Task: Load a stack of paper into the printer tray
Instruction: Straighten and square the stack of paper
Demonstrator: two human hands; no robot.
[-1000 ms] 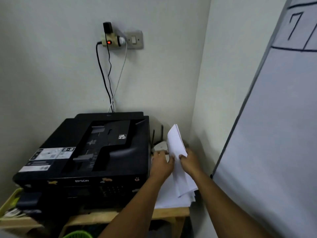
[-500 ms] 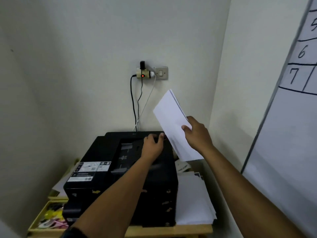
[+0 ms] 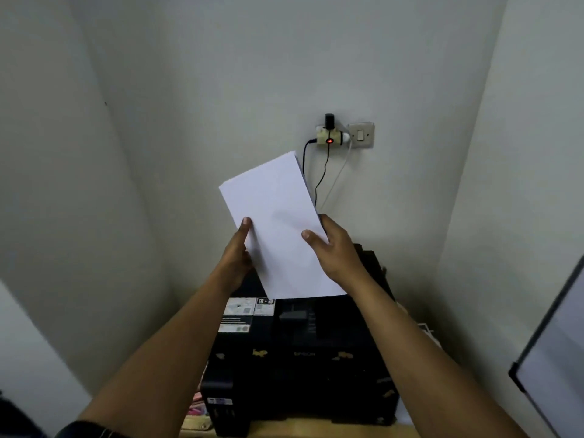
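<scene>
Both hands, left hand (image 3: pixel 237 252) and right hand (image 3: pixel 336 248), are curled round one paper stack (image 3: pixel 278 222), held tilted above one black printer (image 3: pixel 303 358); one wall socket (image 3: pixel 344 135) is seen behind.

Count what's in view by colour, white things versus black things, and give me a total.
White: 3, the paper stack, the wall switch, the whiteboard
Black: 2, the printer, the plug on top of the wall adapter
Total: 5
</scene>
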